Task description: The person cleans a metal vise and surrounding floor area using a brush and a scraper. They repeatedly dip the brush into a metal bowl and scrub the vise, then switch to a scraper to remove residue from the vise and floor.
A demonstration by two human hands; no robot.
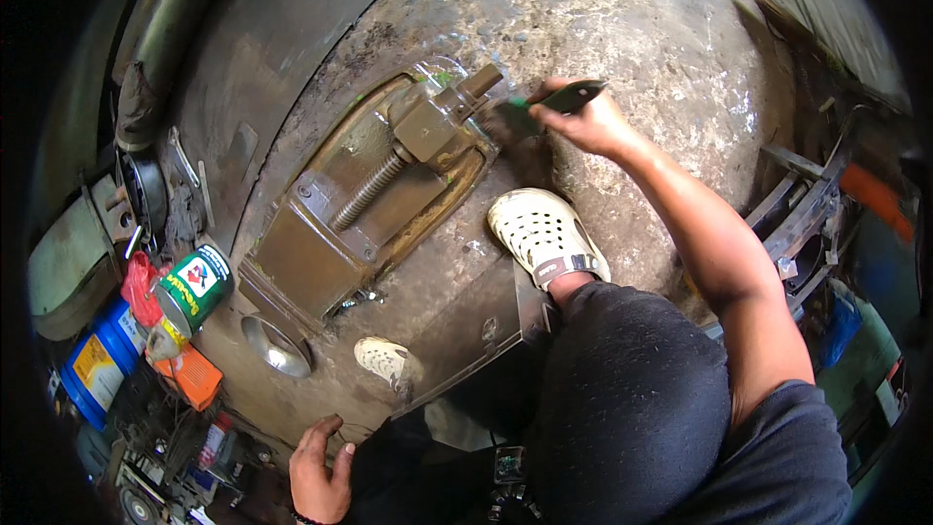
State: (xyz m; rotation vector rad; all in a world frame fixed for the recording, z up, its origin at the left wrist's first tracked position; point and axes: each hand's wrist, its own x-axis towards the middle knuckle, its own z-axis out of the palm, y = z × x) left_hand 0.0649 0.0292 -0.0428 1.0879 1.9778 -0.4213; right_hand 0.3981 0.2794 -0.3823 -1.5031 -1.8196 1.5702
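Note:
My right hand (583, 122) is closed round the dark green handle of a paintbrush (564, 97). Its dark bristles are at the upper right end of a large brown metal vise (301, 258); whether they touch it I cannot tell. The vise lies on the floor, with its threaded screw (374, 185) and block-shaped jaw (428, 126) facing up. Wet-looking brown patches shine on its surface. My left hand (323, 474) is low at the left beside my dark-clothed leg, fingers apart and holding nothing.
Near the vise's lower end sits a shiny metal bowl (275, 345). A green can (199, 282), a blue bucket (102, 360) and an orange box (190, 376) crowd the left. My light clogs (544, 228) rest close to the vise. Metal frames (802, 199) stand at the right.

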